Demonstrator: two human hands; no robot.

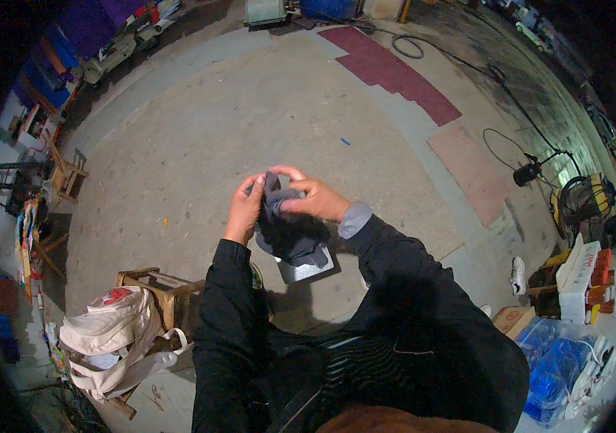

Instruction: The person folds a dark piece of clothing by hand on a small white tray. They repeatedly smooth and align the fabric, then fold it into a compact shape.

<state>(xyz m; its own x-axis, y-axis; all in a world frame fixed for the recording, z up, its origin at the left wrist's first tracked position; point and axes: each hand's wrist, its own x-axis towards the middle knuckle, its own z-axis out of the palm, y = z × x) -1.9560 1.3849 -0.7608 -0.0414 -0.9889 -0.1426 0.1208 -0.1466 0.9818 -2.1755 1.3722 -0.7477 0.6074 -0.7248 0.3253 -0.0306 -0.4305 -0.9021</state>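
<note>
A dark grey, crumpled cloth is held up in front of me, its fabric bunched between both hands. My left hand pinches its left side, thumb uppermost. From the right, my right hand grips the folds with thumb and fingers; parts of those fingers are blurred. Below the hands, a darker mass of fabric hangs or lies over a white, flat object near the floor. Whether this darker fabric joins the held cloth, I cannot tell.
A beige backpack rests by a wooden stool at left. Maroon matting lies on the concrete floor ahead. Blue plastic-wrapped goods, a white shoe and a yellow-black machine stand at right. A black cable runs along that side.
</note>
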